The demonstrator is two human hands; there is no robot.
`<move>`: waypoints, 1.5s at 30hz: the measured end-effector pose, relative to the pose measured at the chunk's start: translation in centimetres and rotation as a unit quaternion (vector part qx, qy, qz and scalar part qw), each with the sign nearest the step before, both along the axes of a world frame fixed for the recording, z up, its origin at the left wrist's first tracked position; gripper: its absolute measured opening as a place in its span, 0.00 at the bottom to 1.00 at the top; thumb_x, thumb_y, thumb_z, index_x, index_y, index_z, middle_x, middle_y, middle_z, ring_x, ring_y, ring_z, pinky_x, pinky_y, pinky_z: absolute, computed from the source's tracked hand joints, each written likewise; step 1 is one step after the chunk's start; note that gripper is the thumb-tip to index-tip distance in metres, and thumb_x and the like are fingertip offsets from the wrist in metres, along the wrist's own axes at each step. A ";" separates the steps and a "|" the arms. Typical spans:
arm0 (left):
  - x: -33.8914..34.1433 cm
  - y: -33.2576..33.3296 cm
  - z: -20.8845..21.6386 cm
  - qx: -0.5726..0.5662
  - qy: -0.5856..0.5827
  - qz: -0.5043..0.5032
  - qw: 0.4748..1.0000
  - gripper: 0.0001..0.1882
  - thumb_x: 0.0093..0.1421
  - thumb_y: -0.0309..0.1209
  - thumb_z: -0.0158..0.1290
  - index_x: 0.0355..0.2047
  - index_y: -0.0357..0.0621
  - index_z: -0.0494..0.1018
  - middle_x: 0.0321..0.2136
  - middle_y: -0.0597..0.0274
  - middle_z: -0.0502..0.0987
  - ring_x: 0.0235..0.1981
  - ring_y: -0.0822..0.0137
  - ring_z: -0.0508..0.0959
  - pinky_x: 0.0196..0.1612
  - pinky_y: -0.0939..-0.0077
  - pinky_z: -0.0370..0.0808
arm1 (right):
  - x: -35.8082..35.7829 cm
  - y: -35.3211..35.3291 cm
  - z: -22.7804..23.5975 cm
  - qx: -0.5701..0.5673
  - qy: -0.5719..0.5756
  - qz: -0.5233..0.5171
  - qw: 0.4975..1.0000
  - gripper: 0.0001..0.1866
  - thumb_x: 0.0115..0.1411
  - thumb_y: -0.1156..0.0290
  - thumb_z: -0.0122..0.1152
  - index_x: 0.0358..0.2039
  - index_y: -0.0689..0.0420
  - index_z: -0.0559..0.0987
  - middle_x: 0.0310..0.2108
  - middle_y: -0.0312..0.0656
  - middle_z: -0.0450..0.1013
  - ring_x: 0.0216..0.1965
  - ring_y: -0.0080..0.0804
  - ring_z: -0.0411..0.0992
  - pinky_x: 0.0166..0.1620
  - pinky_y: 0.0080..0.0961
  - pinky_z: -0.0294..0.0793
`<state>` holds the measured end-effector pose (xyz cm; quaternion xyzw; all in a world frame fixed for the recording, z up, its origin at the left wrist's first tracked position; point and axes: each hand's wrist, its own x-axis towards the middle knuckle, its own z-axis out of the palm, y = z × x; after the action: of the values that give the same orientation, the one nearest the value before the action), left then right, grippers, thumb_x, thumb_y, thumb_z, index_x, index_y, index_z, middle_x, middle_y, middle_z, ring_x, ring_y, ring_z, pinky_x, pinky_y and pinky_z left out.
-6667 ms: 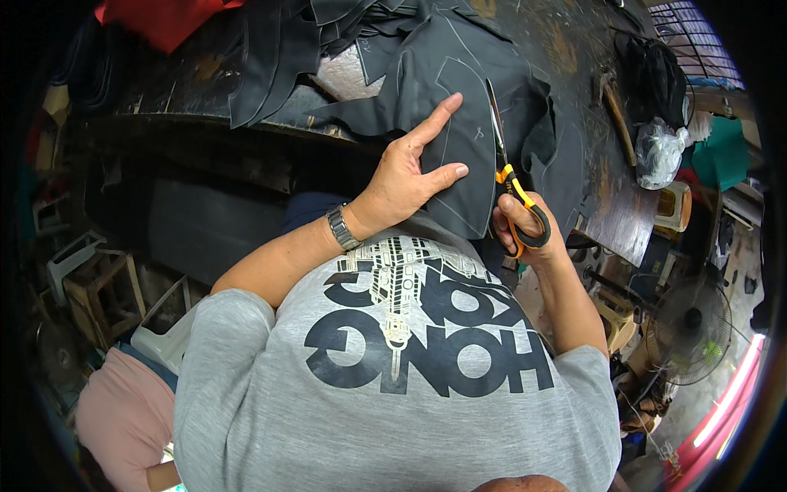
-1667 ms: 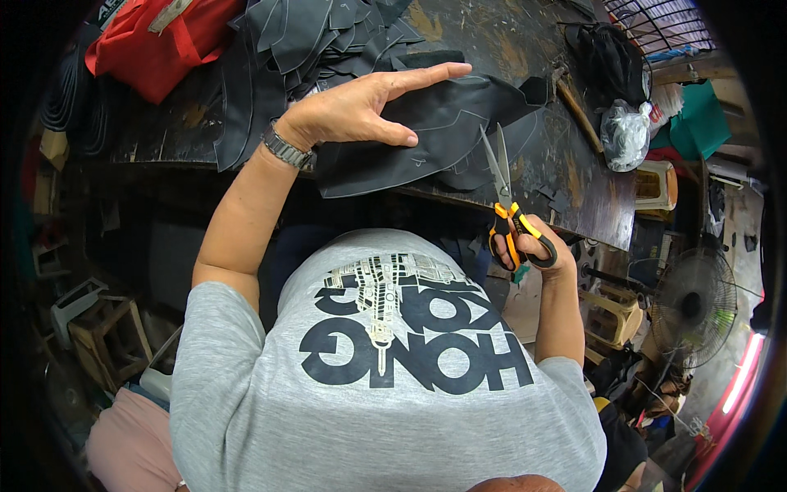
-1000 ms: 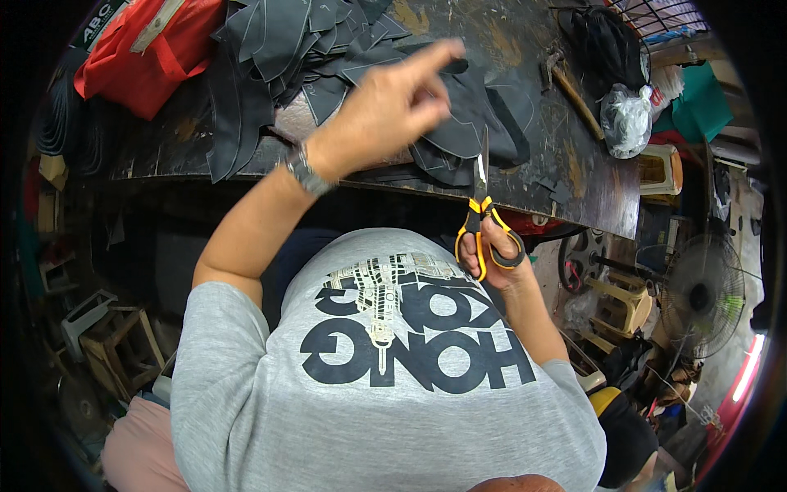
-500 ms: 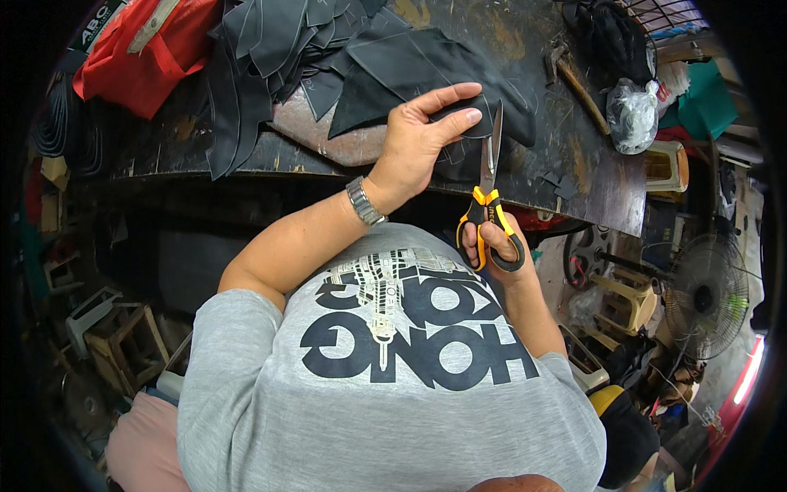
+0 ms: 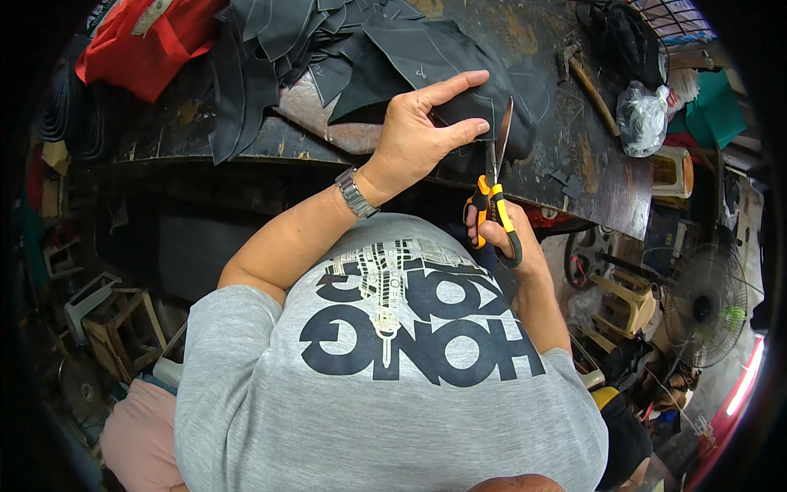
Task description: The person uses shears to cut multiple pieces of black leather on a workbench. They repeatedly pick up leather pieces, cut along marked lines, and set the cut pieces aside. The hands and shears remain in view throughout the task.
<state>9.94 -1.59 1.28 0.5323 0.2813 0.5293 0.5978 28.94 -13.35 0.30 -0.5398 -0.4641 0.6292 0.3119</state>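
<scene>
My left hand (image 5: pixel 430 123) grips the near edge of a black leather-like sheet (image 5: pixel 434 57), which has thin pale lines drawn on it. The thumb presses on top, the index finger stretches out over the sheet, and the other fingers are mostly hidden. In my right hand (image 5: pixel 512 234) is a pair of scissors (image 5: pixel 490 184) with yellow-orange and black handles. Its blades point away from me, just right of the left fingertips, and stand slightly apart at the sheet's edge. How far the lower blade reaches under the sheet is hidden.
Cut black pieces (image 5: pixel 279 33) pile up on the dark worktable (image 5: pixel 566 148), left of a hammer (image 5: pixel 589 86). A red bag (image 5: pixel 156 49) lies far left, a clear plastic bag (image 5: pixel 642 119) far right. Stools (image 5: pixel 123 336) and a fan (image 5: pixel 701 307) stand beyond my sides.
The scissors have turned, so their handles look narrower, and the blades sit a little farther right. My left hand still grips the sheet, whose edge by the thumb now lies differently.
</scene>
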 end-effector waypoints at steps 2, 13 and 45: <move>-0.1 0.0 -0.1 0.009 0.014 0.000 1.000 0.26 0.54 0.20 0.63 0.55 0.37 0.74 0.45 0.58 0.80 0.39 0.77 0.79 0.42 0.84 0.80 | -0.2 0.0 0.0 -0.002 -0.014 -0.002 1.000 0.28 0.50 0.44 0.71 0.34 0.58 0.76 0.26 0.33 0.70 0.28 0.21 0.68 0.33 0.19 0.67; -0.3 0.1 0.0 0.036 0.017 0.002 0.999 0.27 0.54 0.21 0.64 0.55 0.38 0.73 0.44 0.56 0.81 0.39 0.77 0.80 0.40 0.87 0.80 | -0.5 0.1 0.2 -0.004 0.038 0.004 0.999 0.28 0.49 0.45 0.71 0.33 0.59 0.76 0.25 0.33 0.70 0.28 0.20 0.68 0.35 0.19 0.68; -1.1 0.3 -0.4 0.051 0.051 -0.002 0.997 0.29 0.55 0.19 0.62 0.59 0.38 0.70 0.53 0.57 0.76 0.42 0.77 0.79 0.43 0.86 0.80 | -1.8 -0.9 -0.5 -0.030 0.033 -0.091 0.995 0.19 0.52 0.56 0.74 0.26 0.58 0.76 0.15 0.31 0.69 0.15 0.16 0.66 0.20 0.14 0.64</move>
<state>8.88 -1.24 0.86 0.5890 0.2833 0.5136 0.5559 27.11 -14.27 -0.18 -0.5679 -0.3837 0.6289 0.3670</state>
